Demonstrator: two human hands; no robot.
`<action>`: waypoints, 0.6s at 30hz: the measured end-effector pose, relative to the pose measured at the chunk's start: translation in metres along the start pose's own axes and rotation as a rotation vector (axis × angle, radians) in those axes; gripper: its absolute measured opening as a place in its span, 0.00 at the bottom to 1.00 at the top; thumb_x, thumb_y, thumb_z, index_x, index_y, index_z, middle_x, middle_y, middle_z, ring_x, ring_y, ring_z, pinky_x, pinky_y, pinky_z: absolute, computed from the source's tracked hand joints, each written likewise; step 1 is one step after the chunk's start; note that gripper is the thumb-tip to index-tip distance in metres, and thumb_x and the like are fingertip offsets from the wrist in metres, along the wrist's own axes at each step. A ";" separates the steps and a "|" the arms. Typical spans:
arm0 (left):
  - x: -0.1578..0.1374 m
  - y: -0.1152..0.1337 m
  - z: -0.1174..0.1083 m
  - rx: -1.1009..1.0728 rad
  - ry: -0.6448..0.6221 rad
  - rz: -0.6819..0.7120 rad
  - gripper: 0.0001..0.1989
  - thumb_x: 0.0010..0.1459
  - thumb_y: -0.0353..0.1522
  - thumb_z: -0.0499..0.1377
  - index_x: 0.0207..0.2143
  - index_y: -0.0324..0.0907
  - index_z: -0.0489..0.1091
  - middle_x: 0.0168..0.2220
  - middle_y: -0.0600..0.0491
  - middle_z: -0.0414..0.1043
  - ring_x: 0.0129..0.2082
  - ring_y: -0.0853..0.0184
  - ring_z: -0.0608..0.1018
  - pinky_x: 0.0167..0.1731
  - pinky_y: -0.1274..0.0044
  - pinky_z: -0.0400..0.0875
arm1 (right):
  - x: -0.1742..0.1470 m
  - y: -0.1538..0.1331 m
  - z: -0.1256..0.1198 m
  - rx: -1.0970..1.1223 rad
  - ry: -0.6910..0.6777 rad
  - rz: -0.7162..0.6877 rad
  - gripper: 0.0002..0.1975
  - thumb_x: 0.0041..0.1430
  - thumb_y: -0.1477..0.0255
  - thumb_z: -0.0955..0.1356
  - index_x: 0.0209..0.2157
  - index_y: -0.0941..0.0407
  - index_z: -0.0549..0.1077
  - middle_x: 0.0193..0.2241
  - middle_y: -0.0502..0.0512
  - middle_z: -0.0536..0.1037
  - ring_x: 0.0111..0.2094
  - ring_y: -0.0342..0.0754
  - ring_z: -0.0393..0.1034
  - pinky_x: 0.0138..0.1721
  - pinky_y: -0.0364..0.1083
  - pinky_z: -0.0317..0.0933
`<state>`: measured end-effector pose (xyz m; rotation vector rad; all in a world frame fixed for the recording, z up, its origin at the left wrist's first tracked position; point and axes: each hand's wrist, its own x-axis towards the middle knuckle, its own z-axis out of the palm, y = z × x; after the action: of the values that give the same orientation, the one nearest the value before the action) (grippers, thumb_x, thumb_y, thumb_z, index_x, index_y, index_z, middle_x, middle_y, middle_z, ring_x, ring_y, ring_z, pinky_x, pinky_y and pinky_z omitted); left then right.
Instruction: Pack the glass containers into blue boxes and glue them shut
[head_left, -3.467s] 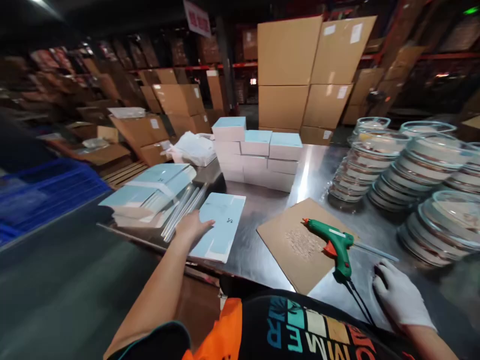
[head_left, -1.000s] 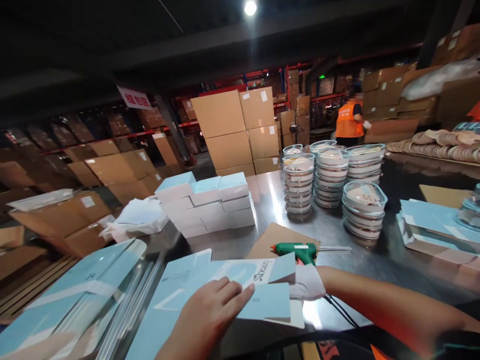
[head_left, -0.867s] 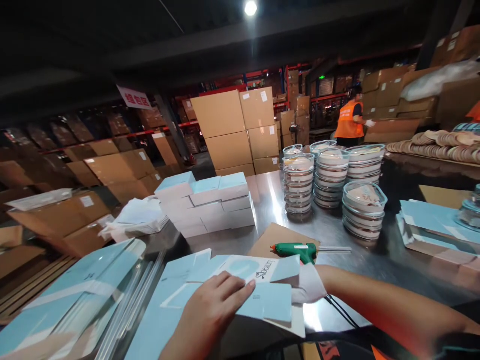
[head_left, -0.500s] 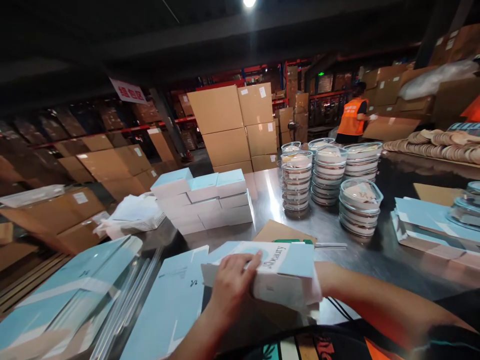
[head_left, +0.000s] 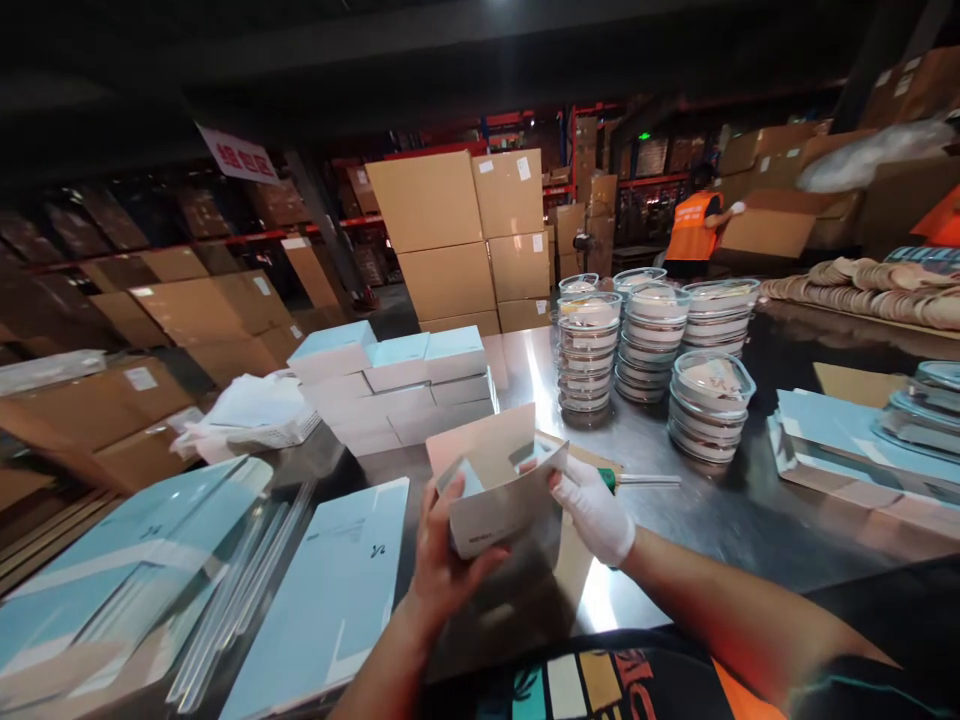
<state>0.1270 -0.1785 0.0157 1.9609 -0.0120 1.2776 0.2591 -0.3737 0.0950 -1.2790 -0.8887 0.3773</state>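
My left hand (head_left: 442, 545), bare, grips the left end of a small white cardboard box (head_left: 506, 512), thumb beneath and fingers around its end. The white-gloved right hand (head_left: 596, 508) pinches the box's right corner. One flap of the box stands up and its opening shows, with something pale blue partly visible inside. Just behind the gloved hand, a green-handled tool (head_left: 607, 479) with a pale shaft lies on the steel table (head_left: 517, 362). Flat light-blue cardboard sheets (head_left: 330, 590) lie to the left of my left hand.
Stacked blue-topped boxes (head_left: 405, 395) stand behind. Several stacks of round clear containers (head_left: 589, 350) are at centre right. More blue cardboard (head_left: 832, 430) lies at right, near a pile of tan discs (head_left: 862, 295). A person in an orange vest (head_left: 694, 228) handles a carton farther back.
The box has turned from its blue, lettered face to an open side with a raised flap. My right hand has come out from behind it to its right corner.
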 end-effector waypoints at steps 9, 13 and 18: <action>-0.017 -0.001 -0.008 0.001 0.076 -0.031 0.34 0.59 0.48 0.73 0.64 0.51 0.73 0.61 0.45 0.76 0.67 0.49 0.73 0.63 0.63 0.72 | 0.016 0.009 0.027 -0.069 0.252 -0.069 0.35 0.56 0.68 0.68 0.66 0.53 0.64 0.52 0.57 0.78 0.40 0.47 0.75 0.45 0.46 0.72; -0.018 -0.005 -0.026 0.090 0.071 -0.175 0.26 0.55 0.52 0.73 0.49 0.48 0.81 0.52 0.46 0.81 0.67 0.44 0.73 0.66 0.57 0.69 | 0.023 0.008 -0.006 -0.506 0.128 0.058 0.28 0.70 0.65 0.62 0.69 0.54 0.65 0.60 0.61 0.77 0.52 0.50 0.76 0.56 0.49 0.71; -0.001 0.006 -0.048 0.061 0.320 -0.365 0.34 0.53 0.58 0.71 0.51 0.42 0.79 0.47 0.45 0.81 0.48 0.50 0.82 0.48 0.64 0.79 | 0.007 0.037 -0.063 -0.991 0.144 0.438 0.26 0.58 0.68 0.74 0.56 0.67 0.78 0.52 0.81 0.79 0.58 0.74 0.74 0.62 0.68 0.63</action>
<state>0.0870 -0.1535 0.0277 1.6877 0.5246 1.3363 0.3189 -0.3998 0.0616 -2.4019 -0.6657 0.1648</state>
